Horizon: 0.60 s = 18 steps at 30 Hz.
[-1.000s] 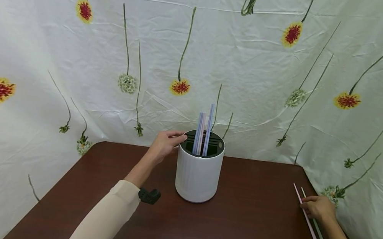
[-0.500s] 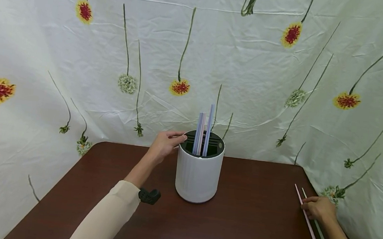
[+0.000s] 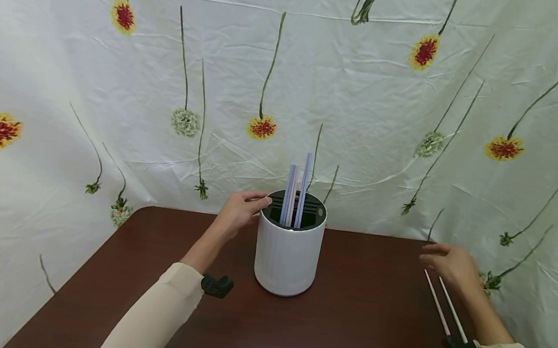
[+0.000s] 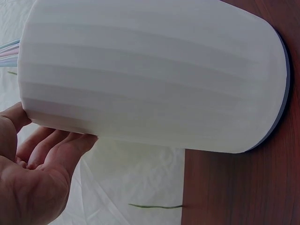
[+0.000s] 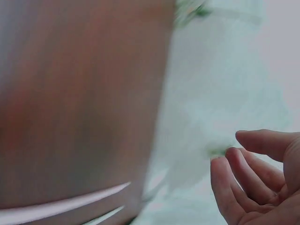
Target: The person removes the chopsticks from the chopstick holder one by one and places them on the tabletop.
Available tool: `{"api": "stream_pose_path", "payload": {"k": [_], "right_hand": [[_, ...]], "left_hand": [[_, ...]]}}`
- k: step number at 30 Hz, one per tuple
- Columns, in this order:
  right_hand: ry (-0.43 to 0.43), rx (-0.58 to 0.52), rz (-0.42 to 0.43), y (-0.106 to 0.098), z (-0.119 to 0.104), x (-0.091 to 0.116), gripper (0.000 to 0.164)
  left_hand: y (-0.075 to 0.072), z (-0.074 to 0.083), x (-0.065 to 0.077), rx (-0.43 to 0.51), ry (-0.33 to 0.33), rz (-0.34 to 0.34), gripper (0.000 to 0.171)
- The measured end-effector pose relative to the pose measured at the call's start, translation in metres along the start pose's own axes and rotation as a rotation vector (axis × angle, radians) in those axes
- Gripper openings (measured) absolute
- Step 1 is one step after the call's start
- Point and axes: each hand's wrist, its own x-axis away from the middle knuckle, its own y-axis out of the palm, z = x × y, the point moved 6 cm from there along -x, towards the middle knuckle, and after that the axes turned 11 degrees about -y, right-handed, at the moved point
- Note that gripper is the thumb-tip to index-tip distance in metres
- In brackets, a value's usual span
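Observation:
A white round utensil holder (image 3: 287, 256) with a black slotted top stands upright on the table, several blue and pink chopsticks (image 3: 302, 190) poking out of it. My left hand (image 3: 242, 208) holds its left rim: in the left wrist view the thumb is at the rim and the fingertips (image 4: 89, 140) lie against the side wall. At the table's right, my right hand (image 3: 454, 266) hovers with loosely bent fingers and nothing between them. Below it on the table lie a pink chopstick (image 3: 436, 301) and a pale green one (image 3: 452, 308), side by side, their lower parts partly hidden by the wrist strap.
The dark red-brown table (image 3: 366, 317) has its right edge close beside my right forearm. Behind it and at both sides hangs a white cloth (image 3: 343, 79) printed with flowers. The holder stands near the back edge.
My right hand has lifted off the two chopsticks and moved up and slightly left, its fingers coming away from them. The left hand and the holder have stayed in place.

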Motion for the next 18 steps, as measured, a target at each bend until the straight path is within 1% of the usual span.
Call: {"api": "stream_pose_path", "payload": {"k": [3,5,7,9,13,18], "right_hand": [[-0.087,-0.063,0.036,0.000,-0.048,-0.014,0.041],[-0.129,-0.115,0.053,0.002,-0.077,-0.022,0.040],[-0.170,-0.158,0.068,0.006,-0.103,-0.029,0.038],[-0.191,-0.201,0.067,0.012,-0.127,-0.035,0.037],[-0.225,-0.285,0.049,0.028,-0.166,-0.046,0.033],[-0.256,-0.424,0.010,0.049,-0.202,-0.054,0.031]], "left_hand": [[0.000,0.000,0.000,0.008,-0.002,-0.003,0.043],[0.000,0.000,0.000,0.015,-0.005,-0.002,0.043],[0.000,0.000,-0.001,0.020,-0.008,-0.001,0.043],[-0.001,0.000,-0.001,0.020,-0.009,0.002,0.043],[-0.001,0.000,-0.001,0.019,-0.010,0.004,0.042],[-0.001,0.000,-0.002,0.017,-0.007,0.003,0.042]]}}
